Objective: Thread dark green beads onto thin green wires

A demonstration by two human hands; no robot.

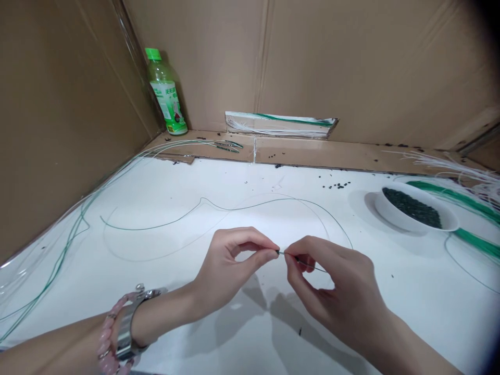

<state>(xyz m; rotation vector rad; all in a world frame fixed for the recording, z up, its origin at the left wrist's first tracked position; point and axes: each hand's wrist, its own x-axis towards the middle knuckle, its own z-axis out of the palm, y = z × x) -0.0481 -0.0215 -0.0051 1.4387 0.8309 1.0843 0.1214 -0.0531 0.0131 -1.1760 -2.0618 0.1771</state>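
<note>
Near the middle of the white table, my left hand (pixel 238 265) pinches a small dark bead piece (pixel 278 252) between thumb and forefinger. Just right of it, my right hand (pixel 332 281) pinches a thin green wire (pixel 320 270), its fingertips a small gap away from the left ones. A short stretch of wire spans that gap. Behind the hands, a long green strand (pixel 258 204) curves across the table. At the right stands a white bowl (pixel 449 223) holding many small dark green beads (pixel 414 207).
A green-capped bottle (pixel 166 96) stands at the back left against cardboard walls (pixel 203 62). Beaded wires (pixel 228 146) lie along the left and back. Green wire bundles (pixel 476 242) and white strands (pixel 461 169) are at the right. Loose beads (pixel 339 185) are scattered behind.
</note>
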